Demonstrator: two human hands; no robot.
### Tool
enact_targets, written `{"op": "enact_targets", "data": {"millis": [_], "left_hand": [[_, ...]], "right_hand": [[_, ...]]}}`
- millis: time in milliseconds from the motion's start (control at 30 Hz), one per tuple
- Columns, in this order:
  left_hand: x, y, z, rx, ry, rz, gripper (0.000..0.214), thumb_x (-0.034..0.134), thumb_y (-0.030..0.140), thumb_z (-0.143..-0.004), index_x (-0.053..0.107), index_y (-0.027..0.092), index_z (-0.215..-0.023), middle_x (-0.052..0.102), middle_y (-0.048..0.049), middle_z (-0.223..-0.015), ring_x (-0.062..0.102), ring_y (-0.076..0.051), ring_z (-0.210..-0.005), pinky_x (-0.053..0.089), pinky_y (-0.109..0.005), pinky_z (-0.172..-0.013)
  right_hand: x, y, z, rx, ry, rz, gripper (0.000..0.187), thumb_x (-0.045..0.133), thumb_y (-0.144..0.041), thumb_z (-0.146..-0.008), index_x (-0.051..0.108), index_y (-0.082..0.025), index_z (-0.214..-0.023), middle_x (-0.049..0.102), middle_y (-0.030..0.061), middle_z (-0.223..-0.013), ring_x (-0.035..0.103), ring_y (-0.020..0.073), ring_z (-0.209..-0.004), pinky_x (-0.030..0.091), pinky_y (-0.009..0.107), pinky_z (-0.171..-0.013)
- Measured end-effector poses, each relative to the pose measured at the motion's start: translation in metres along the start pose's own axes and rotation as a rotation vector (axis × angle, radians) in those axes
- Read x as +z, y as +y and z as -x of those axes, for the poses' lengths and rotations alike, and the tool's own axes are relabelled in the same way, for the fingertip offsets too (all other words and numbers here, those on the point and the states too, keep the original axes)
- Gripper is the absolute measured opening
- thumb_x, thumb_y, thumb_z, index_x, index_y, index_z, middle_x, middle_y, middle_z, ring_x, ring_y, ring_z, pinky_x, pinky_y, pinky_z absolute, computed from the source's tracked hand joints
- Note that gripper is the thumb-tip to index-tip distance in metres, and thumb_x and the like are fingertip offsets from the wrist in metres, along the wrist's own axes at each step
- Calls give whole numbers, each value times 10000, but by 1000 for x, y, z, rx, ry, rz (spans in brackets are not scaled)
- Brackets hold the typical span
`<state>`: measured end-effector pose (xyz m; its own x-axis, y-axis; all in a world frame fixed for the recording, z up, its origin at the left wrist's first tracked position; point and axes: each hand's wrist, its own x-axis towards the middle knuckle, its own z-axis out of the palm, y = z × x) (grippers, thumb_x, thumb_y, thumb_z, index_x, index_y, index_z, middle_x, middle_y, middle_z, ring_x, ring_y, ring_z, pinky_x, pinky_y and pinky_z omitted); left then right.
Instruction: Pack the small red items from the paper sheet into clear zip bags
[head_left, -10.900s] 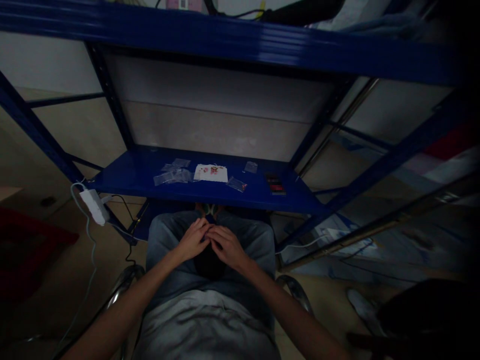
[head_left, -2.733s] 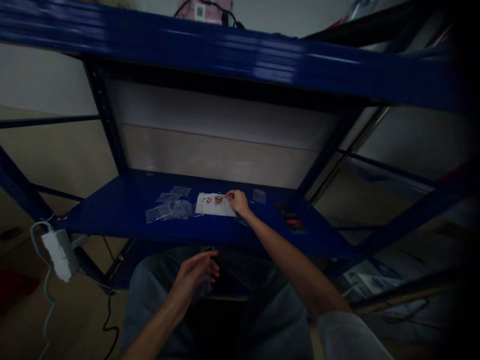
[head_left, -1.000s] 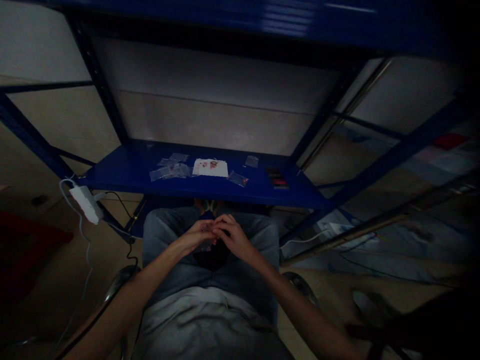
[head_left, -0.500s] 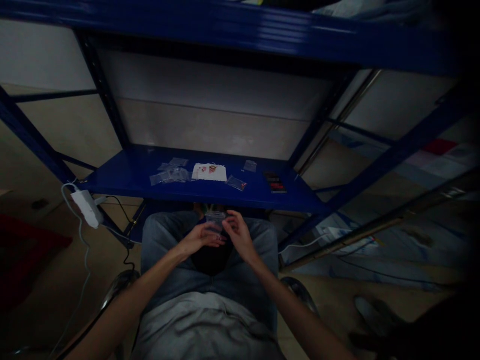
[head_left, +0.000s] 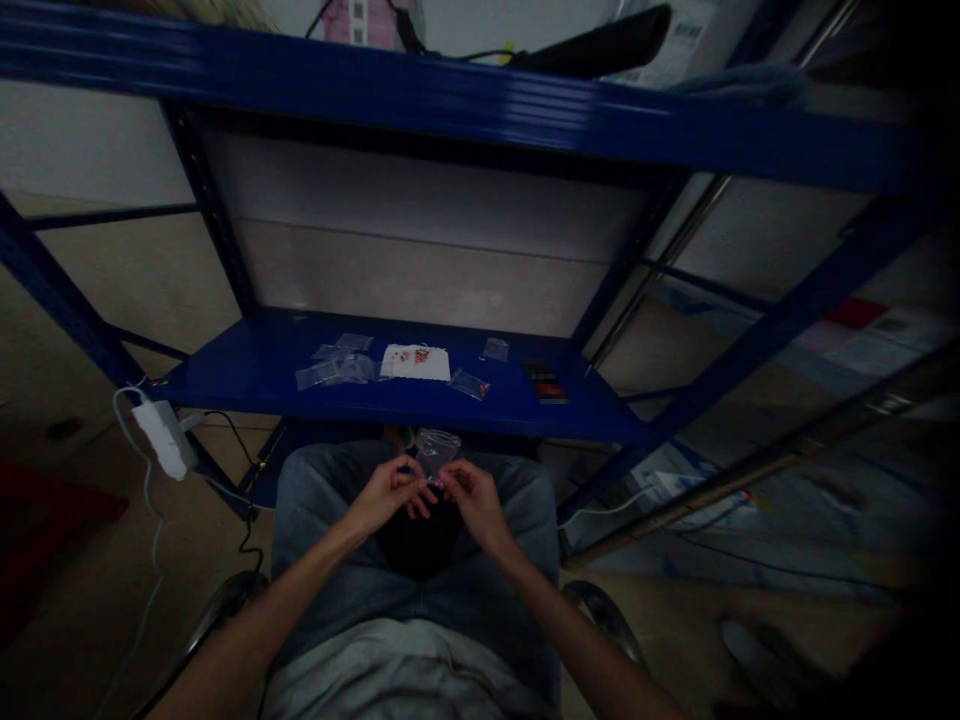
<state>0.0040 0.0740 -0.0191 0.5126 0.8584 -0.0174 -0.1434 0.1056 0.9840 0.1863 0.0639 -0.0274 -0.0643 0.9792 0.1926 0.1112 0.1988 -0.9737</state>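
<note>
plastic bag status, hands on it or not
Left hand and right hand at clear plastic bag. Grip too dim to tell. Blue steel shelf beyond, not in the way.

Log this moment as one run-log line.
left hand: holds small clear plastic bag | right hand: holds same bag | position: above lap

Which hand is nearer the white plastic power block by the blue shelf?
Left hand: right of the white plastic power block, over the jeans. Right hand: farther right, beyond it.
</note>
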Motion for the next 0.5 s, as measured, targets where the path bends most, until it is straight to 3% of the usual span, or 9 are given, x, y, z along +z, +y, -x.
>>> {"op": "enact_targets", "data": {"millis": [200, 333, 500], "left_hand": [[-1, -5, 0, -1, 5, -145, 384, 682, 467, -780, 657, 111, -920, 722, -102, -831, 629, -135, -581, 392, -201, -468], [-4, -3, -5, -12, 51, -123, 384, 687, 469, -774, 683, 103, -888, 726, -109, -812, 652, -159, -605, 380, -214, -495], [-5, 6, -4, 13, 54, -122, 387, 655, 480, -803, 664, 109, -915, 724, -104, -807, 652, -166, -634, 387, -227, -526]], "right_hand": [[-1, -3, 8, -88, -19, 158, 180, 564, -367, -874, 663, -227, -818, 649, 13, -737, 589, 169, -646, 470, 284, -623], [2, 1, 5, -25, -68, 26, 216, 561, -393, -881, 672, -235, -977, 670, 18, -786, 617, 168, -684, 491, 283, -637], [2, 4, 1, 38, -73, -106, 198, 704, -377, -772, 661, -205, -859, 669, 16, -748, 611, 154, -643, 492, 271, -602]]}}
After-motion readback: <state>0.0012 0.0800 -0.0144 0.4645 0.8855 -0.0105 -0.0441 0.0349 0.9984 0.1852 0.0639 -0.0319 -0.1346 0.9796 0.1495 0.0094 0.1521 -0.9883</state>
